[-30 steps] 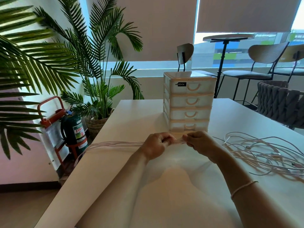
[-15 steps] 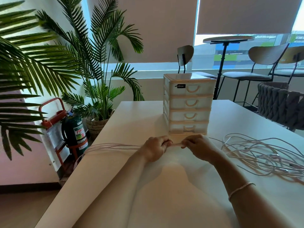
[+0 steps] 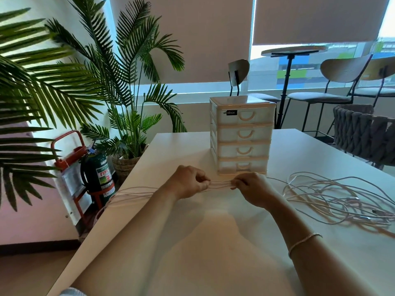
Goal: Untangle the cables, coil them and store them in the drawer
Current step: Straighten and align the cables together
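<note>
While both hands pinch it, the cable bundle (image 3: pixel 220 184) runs left-right.
Left hand (image 3: pixel 188 182) and right hand (image 3: pixel 251 189) equally near; slack trails over the table's (image 3: pixel 213 253) left edge.

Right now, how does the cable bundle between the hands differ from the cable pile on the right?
The cable bundle is pulled into straight parallel strands; the cable pile lies in loose tangled loops. The left hand and right hand pinch the bundle; nothing touches the pile. The bundle trails off the table's left edge; the pile rests on the table. Both look pale pinkish-white.
</note>
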Demonstrator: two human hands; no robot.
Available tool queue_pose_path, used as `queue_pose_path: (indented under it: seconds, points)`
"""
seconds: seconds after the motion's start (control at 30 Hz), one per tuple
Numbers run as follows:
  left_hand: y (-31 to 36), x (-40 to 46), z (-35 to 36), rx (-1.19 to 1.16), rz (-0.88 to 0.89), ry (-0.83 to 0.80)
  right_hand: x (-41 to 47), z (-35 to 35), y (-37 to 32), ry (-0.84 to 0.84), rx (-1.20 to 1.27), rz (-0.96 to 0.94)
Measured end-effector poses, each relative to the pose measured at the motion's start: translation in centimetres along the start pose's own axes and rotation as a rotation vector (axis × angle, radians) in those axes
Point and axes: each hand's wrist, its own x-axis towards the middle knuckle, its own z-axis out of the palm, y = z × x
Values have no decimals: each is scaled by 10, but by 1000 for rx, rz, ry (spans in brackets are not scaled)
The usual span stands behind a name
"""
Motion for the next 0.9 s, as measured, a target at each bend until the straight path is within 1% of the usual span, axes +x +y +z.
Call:
queue_pose_path:
  seconds: [0.1,0.2,0.3,0.37,0.43,0.53,0.57,0.63,0.7,0.73,0.8,0.83,0.9]
  points:
    - [-2,1,-6,78,-2,-69,0,0,0,10,17,0]
    - [-11,-4,-20,265,-2,-92,0,-4,4,44,85,18]
    - [-39,-9,-36,451,-101,-154,-2,-6,6,59,42,22]
    - [-57,-13,-45,551,-204,-125,-2,-6,5,60,17,24]
    - [-64,-19,-55,579,-290,-24,-1,-6,4,55,20,26]
    - [-67,-23,-59,740,-321,82,-1,-3,1,30,34,27]
    - [-68,-23,-58,817,-337,82,-1,-3,0,31,39,24]
    - [-68,-24,-55,919,-440,17,-2,-6,0,50,60,41]
    - [-66,-24,-56,921,-546,-57,-3,-12,5,70,80,66]
    - [-63,-23,-57,898,-558,-73,-4,-15,7,75,89,78]
    - [-45,-17,-52,797,-469,-51,-3,-16,8,72,98,81]
    - [-34,-13,-46,683,-392,-9,-2,-15,7,68,95,71]
    - [-4,-4,-25,367,-239,38,-2,-12,3,59,98,55]
